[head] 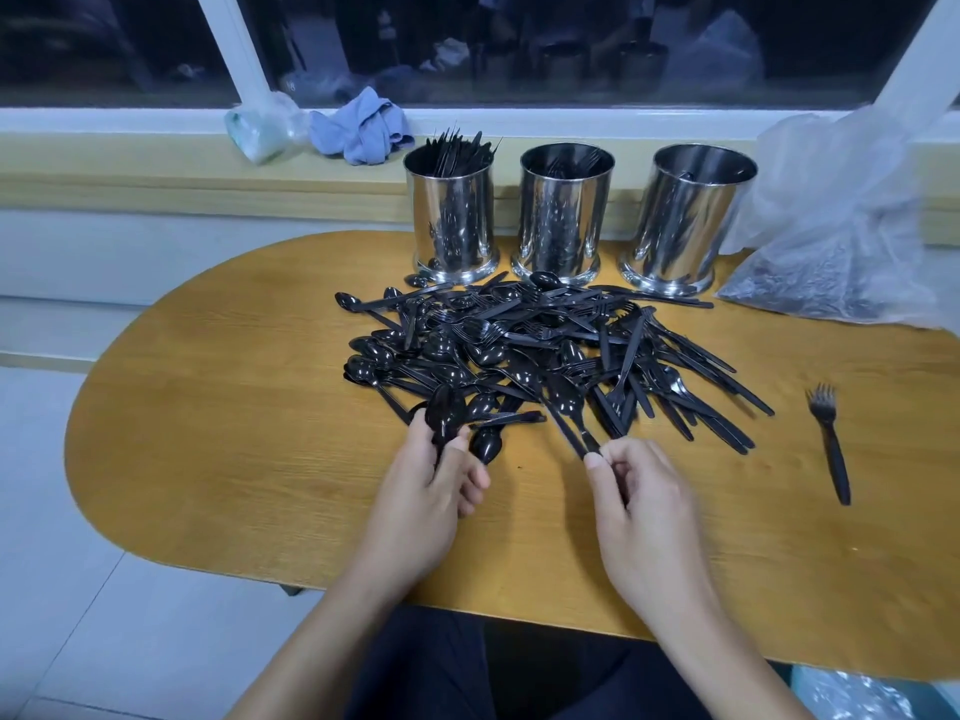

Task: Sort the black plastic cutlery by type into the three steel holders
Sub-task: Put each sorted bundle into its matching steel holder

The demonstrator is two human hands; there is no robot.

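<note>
With both hands busy at the near edge of the pile (550,356), plenty to snag. Left hand (436,491) curled round a small bunch of spoons (445,414), bowls up; right hand (631,491) pinching the handle ends of a couple of thin pieces (569,428), type unclear from blur. Those handles run back under crossed forks and knives, so likely to drag neighbours along on lift, maybe flick one off the bench (218,407) toward the lap. Spoon bunch loosely stacked, held low on the handles: could fan out or slip if tilted. Three holders at the back: left holder (452,210) full of upright handles, close to overfull, so more pieces may jam or pop out; middle holder (563,210) showing fork tines; right holder (685,215) nearly empty, contents hard to read, probably the spoon one. Risk of mis-sorting if the right-hand pieces go in unchecked. Reach to the holders passes over the heap; sleeve-free arm fine, but trailing handles may rake it. Stray fork (830,441) well apart on the right, easy to forget. Plastic bag (831,226) touching or just beside the right holder, could get nudged.
</note>
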